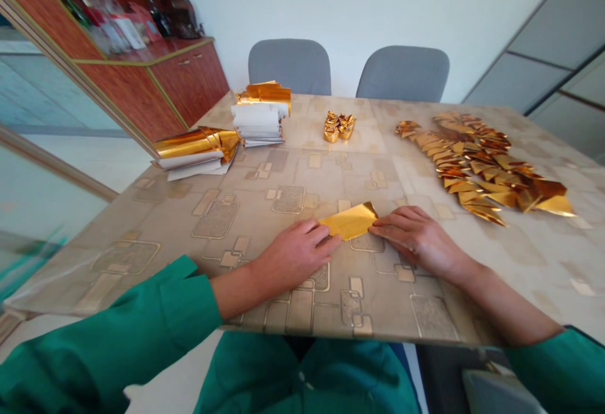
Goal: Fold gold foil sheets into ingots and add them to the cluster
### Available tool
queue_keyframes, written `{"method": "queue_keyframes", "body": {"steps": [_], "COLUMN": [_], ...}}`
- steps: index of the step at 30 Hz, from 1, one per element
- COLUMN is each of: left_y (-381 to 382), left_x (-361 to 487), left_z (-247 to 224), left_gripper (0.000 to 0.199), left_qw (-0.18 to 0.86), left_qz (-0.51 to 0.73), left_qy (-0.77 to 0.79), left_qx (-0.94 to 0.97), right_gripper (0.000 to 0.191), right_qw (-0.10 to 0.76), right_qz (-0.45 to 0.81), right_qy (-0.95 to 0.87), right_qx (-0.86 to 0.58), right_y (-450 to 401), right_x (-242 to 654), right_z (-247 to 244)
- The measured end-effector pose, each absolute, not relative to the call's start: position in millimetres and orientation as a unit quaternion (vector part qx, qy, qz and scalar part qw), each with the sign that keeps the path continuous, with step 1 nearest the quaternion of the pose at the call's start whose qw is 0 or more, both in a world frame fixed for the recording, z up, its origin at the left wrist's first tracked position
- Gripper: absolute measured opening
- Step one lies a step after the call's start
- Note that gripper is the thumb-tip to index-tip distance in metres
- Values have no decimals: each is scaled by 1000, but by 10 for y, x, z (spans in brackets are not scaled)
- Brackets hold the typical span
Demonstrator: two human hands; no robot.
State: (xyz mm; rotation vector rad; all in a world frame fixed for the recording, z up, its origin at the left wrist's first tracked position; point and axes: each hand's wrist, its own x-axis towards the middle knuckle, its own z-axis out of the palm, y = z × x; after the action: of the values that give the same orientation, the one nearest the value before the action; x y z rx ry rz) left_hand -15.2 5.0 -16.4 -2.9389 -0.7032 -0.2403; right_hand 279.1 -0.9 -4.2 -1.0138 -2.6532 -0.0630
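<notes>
A folded strip of gold foil paper (pixel 348 221) is on the patterned tablecloth in front of me, with a darker folded flap at its upper right corner. My left hand (pixel 302 247) has its fingers closed over the left end of the strip, thumb along the lower edge. At the opposite end, my right hand (pixel 418 237) pinches the right corner between thumb and fingertips. The undersides of the fingers and the paper beneath them are hidden.
Folded gold foil pieces (pixel 491 168) overlap in rows at the right. Two small gold foil shapes (pixel 339 127) sit at the back middle. A stack of foil paper (pixel 259 124) and a rolled pile (pixel 196 146) lie back left. Grey chairs (pixel 289 67) stand beyond the table.
</notes>
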Motion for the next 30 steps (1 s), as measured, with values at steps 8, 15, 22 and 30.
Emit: {"method": "queue_keyframes", "body": {"steps": [8,15,22,30], "left_y": [236,439,453,524], "left_x": [-311,-528,-386,-304], "left_z": [-107,-29,-73,-105], "left_gripper": [26,26,26,24], "left_qw": [41,48,32,57], "left_qz": [-104,-104,-105,-116], "left_qy": [-188,-163,-209,-225], "left_qx": [-976,-980,-972,-966], "right_gripper": [24,34,28,32], "right_qw": [127,89,100,128], "right_qz": [-51,-42,-19,80], "right_qy": [-939,-962,-960,-949], "right_qx": [-316,-256,-260,-277], "right_y": [114,120,171,267], "right_x": [2707,2486,2236,2291], "right_z": [97,194,89,78]}}
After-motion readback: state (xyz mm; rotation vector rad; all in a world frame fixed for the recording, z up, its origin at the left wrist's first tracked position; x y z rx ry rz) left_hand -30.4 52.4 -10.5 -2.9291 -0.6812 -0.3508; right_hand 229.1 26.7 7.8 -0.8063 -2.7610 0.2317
